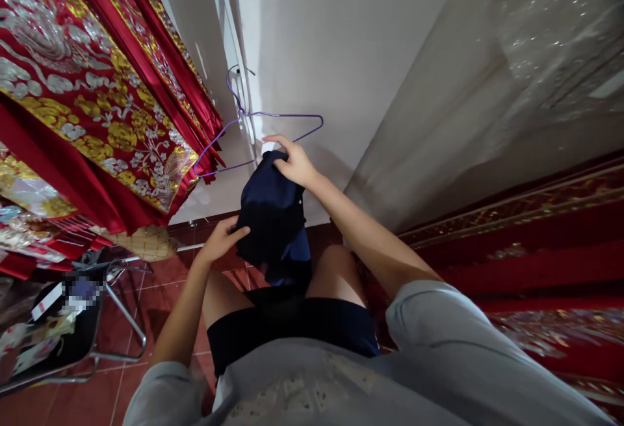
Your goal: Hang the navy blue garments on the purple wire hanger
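Note:
A dark navy garment [270, 195] hangs between my hands in front of my knees, its cloth folded and bunched so that its cut cannot be made out. My right hand [295, 162] grips its top edge, thumb on the near side, beside a small white patch [268, 147]. Lower down, my left hand [224, 239] pinches the left edge with the thumb on top of the cloth. Just beyond the garment, an empty purple wire hanger [287, 115] hangs against the wall; the garment and my right hand overlap its lower bar in view.
Red embroidered cloths [112, 101] with gold and silver patterns hang at the left. A black folding chair [82, 341] with items on it stands on the red tiled floor [131, 374]. Plastic sheeting [463, 101] and more red fabric [560, 257] are at the right.

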Demonstrator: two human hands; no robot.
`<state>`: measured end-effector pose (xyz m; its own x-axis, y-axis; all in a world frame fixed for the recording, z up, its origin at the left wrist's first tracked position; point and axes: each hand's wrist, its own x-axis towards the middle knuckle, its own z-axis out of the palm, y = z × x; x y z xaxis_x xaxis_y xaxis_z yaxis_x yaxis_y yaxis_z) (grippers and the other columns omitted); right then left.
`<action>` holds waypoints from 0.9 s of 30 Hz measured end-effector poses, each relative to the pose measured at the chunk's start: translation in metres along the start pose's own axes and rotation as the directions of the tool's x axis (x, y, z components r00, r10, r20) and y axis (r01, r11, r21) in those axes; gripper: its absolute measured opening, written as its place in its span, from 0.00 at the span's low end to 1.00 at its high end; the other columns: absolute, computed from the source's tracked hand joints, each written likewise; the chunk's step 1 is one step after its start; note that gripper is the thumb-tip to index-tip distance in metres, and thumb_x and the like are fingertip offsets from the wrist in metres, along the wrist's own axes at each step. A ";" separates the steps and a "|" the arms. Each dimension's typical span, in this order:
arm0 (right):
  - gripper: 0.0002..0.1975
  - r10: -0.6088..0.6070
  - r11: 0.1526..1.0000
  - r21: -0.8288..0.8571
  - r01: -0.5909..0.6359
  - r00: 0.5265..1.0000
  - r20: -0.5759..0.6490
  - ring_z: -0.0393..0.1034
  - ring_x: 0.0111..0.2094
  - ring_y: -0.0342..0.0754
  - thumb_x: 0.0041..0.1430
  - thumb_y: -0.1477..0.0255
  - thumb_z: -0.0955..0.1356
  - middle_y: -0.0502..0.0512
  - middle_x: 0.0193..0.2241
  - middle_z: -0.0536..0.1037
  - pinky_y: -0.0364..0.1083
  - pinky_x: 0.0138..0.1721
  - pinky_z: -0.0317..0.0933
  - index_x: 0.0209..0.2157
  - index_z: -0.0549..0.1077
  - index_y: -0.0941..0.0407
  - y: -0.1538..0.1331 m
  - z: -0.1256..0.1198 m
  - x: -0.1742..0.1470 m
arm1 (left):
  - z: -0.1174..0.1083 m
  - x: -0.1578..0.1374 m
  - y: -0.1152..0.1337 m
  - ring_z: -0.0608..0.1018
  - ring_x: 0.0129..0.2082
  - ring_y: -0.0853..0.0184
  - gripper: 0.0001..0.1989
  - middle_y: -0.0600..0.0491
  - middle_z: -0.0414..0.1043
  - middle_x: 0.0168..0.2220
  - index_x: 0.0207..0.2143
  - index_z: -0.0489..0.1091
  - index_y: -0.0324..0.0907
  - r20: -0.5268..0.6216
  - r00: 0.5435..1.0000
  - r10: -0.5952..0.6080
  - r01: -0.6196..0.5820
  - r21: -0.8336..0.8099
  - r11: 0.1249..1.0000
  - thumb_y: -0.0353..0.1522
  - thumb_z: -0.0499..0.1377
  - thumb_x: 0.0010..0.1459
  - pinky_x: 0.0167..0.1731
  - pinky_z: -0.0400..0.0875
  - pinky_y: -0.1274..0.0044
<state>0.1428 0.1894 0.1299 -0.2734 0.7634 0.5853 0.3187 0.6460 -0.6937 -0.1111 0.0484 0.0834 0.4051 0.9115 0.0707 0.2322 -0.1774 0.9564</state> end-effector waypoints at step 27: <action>0.15 0.429 0.895 0.163 -0.415 0.901 -0.067 0.64 0.26 0.48 0.52 0.63 0.68 0.54 0.19 0.68 0.47 0.25 0.61 0.18 0.62 0.53 -0.007 0.003 -0.026 | -0.099 0.024 0.038 0.66 0.26 0.69 0.12 0.58 0.64 0.24 0.30 0.68 0.42 -0.620 0.709 0.337 0.102 0.563 0.820 0.38 0.56 0.65 0.30 0.60 0.77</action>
<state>0.1454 0.1647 0.1184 -0.0485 0.9651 0.2573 0.2503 0.2611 -0.9323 -0.1804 0.1006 0.1498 -0.1823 0.8163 0.5481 0.7293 -0.2616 0.6322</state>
